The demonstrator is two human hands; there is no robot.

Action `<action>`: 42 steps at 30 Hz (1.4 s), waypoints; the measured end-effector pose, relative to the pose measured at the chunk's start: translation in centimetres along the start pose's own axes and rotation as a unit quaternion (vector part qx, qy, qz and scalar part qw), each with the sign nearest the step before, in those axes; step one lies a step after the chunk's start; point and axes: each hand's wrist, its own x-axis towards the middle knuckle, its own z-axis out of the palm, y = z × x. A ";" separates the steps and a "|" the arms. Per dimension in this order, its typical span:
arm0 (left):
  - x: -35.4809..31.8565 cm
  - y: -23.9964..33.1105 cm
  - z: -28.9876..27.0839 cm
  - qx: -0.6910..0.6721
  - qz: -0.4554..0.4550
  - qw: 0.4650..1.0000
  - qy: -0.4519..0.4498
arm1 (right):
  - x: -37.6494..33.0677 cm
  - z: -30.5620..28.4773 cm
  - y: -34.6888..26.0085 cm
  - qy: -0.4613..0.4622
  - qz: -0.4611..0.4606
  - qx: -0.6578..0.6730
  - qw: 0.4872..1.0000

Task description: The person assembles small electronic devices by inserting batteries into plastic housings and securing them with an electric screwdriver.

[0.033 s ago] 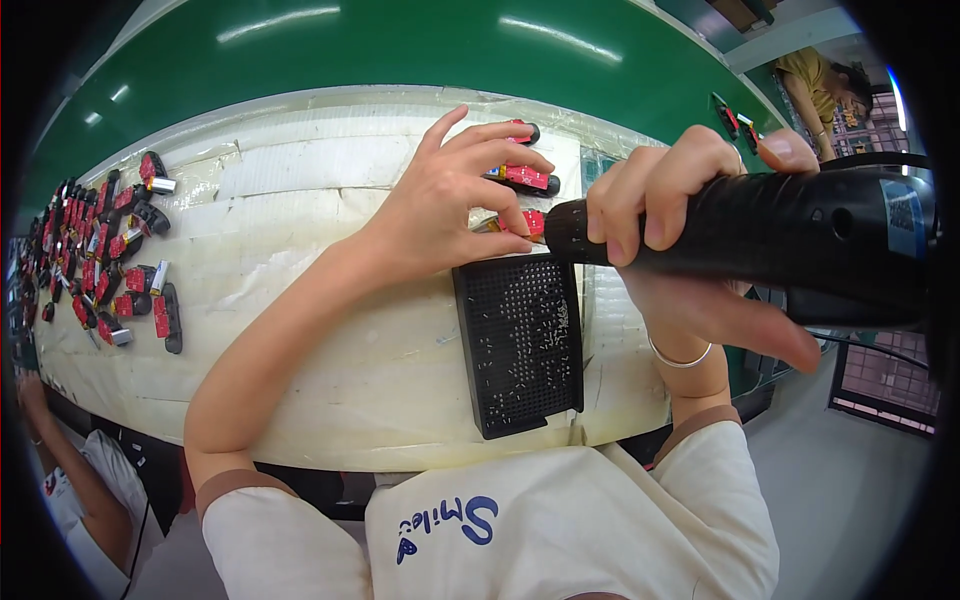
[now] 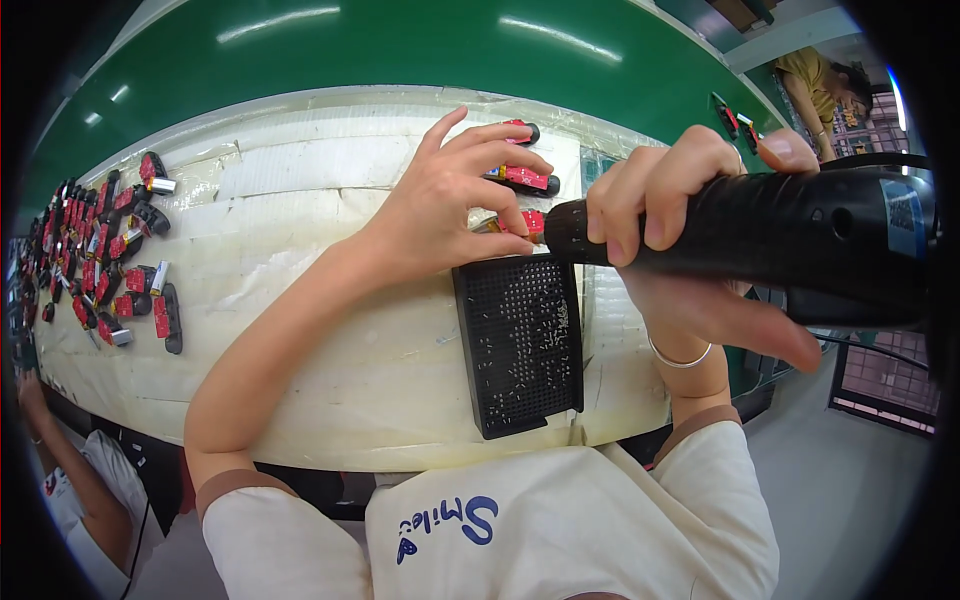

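My right hand (image 2: 680,215) is wrapped round a thick black electric screwdriver (image 2: 790,235), its front end pointing left. That end meets a small red-and-black device (image 2: 533,222) with a circuit board, which the thumb and index finger of my left hand (image 2: 440,195) grip against the table. The other fingers of my left hand spread above two similar devices (image 2: 530,180), which lie just beyond. The screwdriver's tip and part of the gripped device are hidden. Below my left thumb, a black perforated tray (image 2: 490,385) holds many loose small screws (image 2: 548,330).
A heap of red-and-black devices (image 2: 100,250), some with silver cells, covers the table's left side. The pale worktop (image 2: 330,340) borders a green surface (image 2: 420,60) at the back. Another person's arm (image 2: 85,480) shows at lower left, and a person (image 2: 820,90) at upper right.
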 end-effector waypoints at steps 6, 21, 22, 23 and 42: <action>0.0 0.2 -0.2 0.049 0.043 0.998 0.009 | 1.6 -0.4 2.1 -0.007 -0.005 0.003 1.000; 0.1 -0.3 -1.0 0.092 0.029 0.995 -0.034 | -0.2 -0.7 1.0 -0.024 -0.014 0.007 1.000; 0.0 -0.6 -1.2 0.114 0.013 0.992 -0.062 | -0.3 -0.6 1.1 -0.026 -0.015 0.008 1.000; 0.0 -0.6 -1.4 0.114 0.012 0.991 -0.062 | -0.4 -0.8 0.9 -0.027 -0.015 0.009 0.999; -0.2 -0.2 -0.8 0.144 0.057 0.986 -0.064 | 0.1 -0.2 2.6 -0.057 -0.031 0.023 0.998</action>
